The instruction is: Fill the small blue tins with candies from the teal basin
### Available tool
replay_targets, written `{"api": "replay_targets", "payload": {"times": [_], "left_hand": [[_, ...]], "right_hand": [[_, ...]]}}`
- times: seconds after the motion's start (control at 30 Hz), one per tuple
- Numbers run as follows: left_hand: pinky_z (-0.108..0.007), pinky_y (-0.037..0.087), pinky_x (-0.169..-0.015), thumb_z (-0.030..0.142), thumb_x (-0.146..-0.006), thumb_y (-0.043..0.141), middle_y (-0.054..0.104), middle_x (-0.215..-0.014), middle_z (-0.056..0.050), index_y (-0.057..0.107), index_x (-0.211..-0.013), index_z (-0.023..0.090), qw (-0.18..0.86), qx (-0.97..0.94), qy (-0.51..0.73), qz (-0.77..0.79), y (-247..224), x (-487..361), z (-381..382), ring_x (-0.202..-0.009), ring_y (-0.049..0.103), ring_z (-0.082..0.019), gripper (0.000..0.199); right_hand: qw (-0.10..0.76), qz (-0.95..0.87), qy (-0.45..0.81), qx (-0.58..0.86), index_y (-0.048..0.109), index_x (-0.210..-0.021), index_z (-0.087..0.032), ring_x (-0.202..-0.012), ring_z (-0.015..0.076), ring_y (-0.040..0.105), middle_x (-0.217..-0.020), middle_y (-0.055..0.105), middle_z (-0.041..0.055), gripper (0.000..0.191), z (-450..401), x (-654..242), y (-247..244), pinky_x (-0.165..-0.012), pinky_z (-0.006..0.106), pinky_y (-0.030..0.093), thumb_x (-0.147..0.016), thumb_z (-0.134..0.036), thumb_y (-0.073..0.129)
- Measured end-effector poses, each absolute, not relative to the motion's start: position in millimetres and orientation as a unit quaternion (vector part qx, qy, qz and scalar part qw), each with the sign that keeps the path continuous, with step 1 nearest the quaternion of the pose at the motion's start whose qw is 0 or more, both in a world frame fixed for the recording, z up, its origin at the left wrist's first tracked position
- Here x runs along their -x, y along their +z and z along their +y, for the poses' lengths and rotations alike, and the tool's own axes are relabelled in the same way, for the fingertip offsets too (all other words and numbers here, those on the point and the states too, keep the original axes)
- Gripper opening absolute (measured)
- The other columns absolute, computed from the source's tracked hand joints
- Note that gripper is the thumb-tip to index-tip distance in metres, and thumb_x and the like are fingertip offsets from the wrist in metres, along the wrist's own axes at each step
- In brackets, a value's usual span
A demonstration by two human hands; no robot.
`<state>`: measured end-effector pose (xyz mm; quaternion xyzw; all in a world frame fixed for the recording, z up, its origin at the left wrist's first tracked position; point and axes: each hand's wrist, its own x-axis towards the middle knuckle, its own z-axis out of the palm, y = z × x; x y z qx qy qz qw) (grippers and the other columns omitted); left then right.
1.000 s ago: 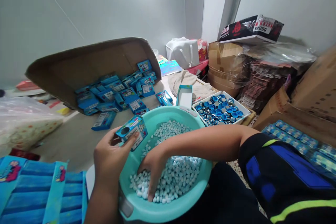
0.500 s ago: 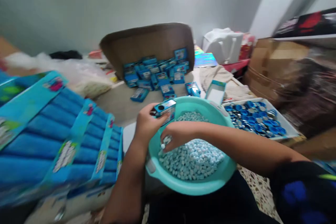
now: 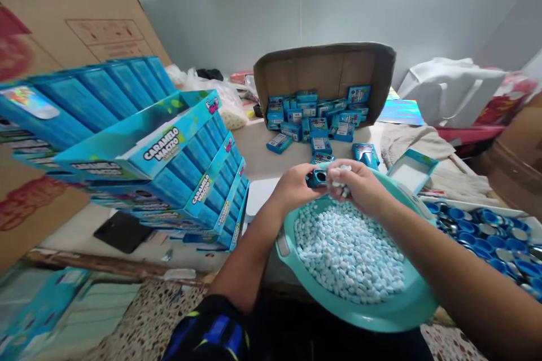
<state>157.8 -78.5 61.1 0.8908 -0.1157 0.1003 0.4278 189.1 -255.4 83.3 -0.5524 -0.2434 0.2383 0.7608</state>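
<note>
A turquoise basin (image 3: 364,318) in front of me holds a heap of small pale-blue and white candies (image 3: 351,254). Over its far left rim, my left hand (image 3: 296,187) grips a small blue candy box (image 3: 317,178), whose round dark opening faces me. My right hand (image 3: 354,185) is closed around a handful of candies (image 3: 342,180), right beside that opening. Some of the candies show between its fingers. Part of the box is hidden behind my hands.
Stacked blue display boxes (image 3: 199,180) rise at the left. Behind the basin, a cardboard box (image 3: 305,67) lies with small blue boxes (image 3: 317,124) spilling out. To the right are an open tray (image 3: 411,172) and a white bin of blue-rimmed round lids (image 3: 486,231). A white bag (image 3: 453,90) stands behind.
My right hand has risen from the candies in the basin to the box opening, carrying a handful. The box has turned in my left hand. My view has swung left.
</note>
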Motion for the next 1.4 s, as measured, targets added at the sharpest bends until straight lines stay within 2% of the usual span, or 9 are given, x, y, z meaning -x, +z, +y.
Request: {"api": "replay_targets", "payload": {"times": [0.13,0.23,0.37,0.5,0.6,0.73,1.1,1.27,1.4], "left_hand": [[-0.029,0.048,-0.073,0.032,-0.075,0.08,0.073,-0.093,-0.003,0.073,-0.102,0.02,0.408,-0.895,0.037,-0.175,63.2,-154.8,-79.3,-0.083,0.066,-0.019,0.031],[-0.031,0.049,-0.073,0.035,-0.076,0.082,0.074,-0.095,-0.003,0.073,-0.104,0.021,0.413,-0.881,0.005,-0.231,66.1,-152.9,-80.7,-0.085,0.066,-0.021,0.033],[-0.032,0.051,-0.076,0.033,-0.076,0.082,0.074,-0.097,-0.002,0.073,-0.104,0.02,0.443,-0.855,-0.01,-0.269,70.3,-151.4,-82.2,-0.088,0.067,-0.023,0.032],[-0.029,0.051,-0.08,0.03,-0.078,0.079,0.073,-0.098,-0.002,0.073,-0.103,0.017,0.434,-0.86,-0.005,-0.267,73.2,-149.7,-82.9,-0.091,0.066,-0.022,0.028],[-0.03,0.051,-0.082,0.03,-0.078,0.079,0.073,-0.1,-0.002,0.073,-0.102,0.017,0.422,-0.869,-0.01,-0.259,73.7,-148.6,-83.5,-0.093,0.066,-0.022,0.028],[-0.032,0.051,-0.083,0.028,-0.077,0.079,0.073,-0.103,-0.003,0.071,-0.108,0.018,0.417,-0.874,-0.009,-0.251,72.0,-149.1,-83.6,-0.094,0.066,-0.023,0.033],[-0.03,0.05,-0.074,0.033,-0.079,0.079,0.069,-0.088,-0.001,0.069,-0.094,0.016,0.424,-0.87,-0.011,-0.25,70.7,-150.5,-82.3,-0.084,0.063,-0.02,0.024],[-0.031,0.05,-0.078,0.042,-0.08,0.078,0.071,-0.096,-0.003,0.07,-0.101,0.016,0.434,-0.871,0.019,-0.228,68.0,-152.9,-80.6,-0.092,0.065,-0.023,0.034],[-0.03,0.049,-0.079,0.042,-0.078,0.079,0.073,-0.098,-0.002,0.072,-0.103,0.019,0.428,-0.888,0.049,-0.163,65.0,-155.7,-80.8,-0.092,0.066,-0.022,0.035]], "right_hand": [[0.827,-0.196,0.181,0.495,0.058,-0.071,-0.022,-0.045,0.0093,0.042,-0.054,0.047,-0.0058,0.026,-254.7,-196.1,86.8,-0.042,0.023,0.028,-0.077,-0.042,0.073],[0.839,-0.161,0.159,0.495,0.055,-0.074,-0.023,-0.046,0.0105,0.043,-0.054,0.044,-0.0065,0.027,-249.3,-197.5,84.6,-0.042,0.023,0.025,-0.075,-0.044,0.072],[0.835,-0.168,0.137,0.506,0.055,-0.075,-0.023,-0.052,0.0121,0.049,-0.056,0.049,-0.0051,0.024,-242.4,-196.2,78.6,-0.047,0.024,0.033,-0.078,-0.043,0.07],[0.834,-0.181,0.142,0.502,0.058,-0.078,-0.024,-0.063,0.0148,0.056,-0.062,0.056,-0.0031,0.017,-242.7,-194.2,77.3,-0.061,0.027,0.045,-0.08,-0.038,0.067],[0.829,-0.183,0.162,0.503,0.059,-0.078,-0.024,-0.068,0.0163,0.059,-0.066,0.059,-0.0018,0.015,-245.3,-192.9,78.6,-0.066,0.029,0.048,-0.079,-0.037,0.067],[0.826,-0.192,0.182,0.497,0.062,-0.077,-0.022,-0.069,0.0152,0.058,-0.071,0.061,-0.0009,0.014,-247.0,-192.7,79.7,-0.065,0.028,0.048,-0.078,-0.035,0.069],[0.808,-0.229,0.176,0.514,0.061,-0.071,-0.022,-0.068,0.0153,0.058,-0.071,0.061,0.0005,0.022,-247.7,-193.4,81.0,-0.064,0.028,0.045,-0.079,-0.04,0.068],[0.802,-0.255,0.15,0.519,0.058,-0.066,-0.022,-0.071,0.0161,0.058,-0.073,0.062,0.0013,0.027,-252.2,-195.4,82.5,-0.069,0.03,0.047,-0.084,-0.041,0.065],[0.797,-0.269,0.142,0.522,0.061,-0.068,-0.021,-0.07,0.0152,0.057,-0.076,0.063,0.0015,0.028,-253.1,-196.2,78.5,-0.071,0.03,0.047,-0.087,-0.042,0.065]]}}
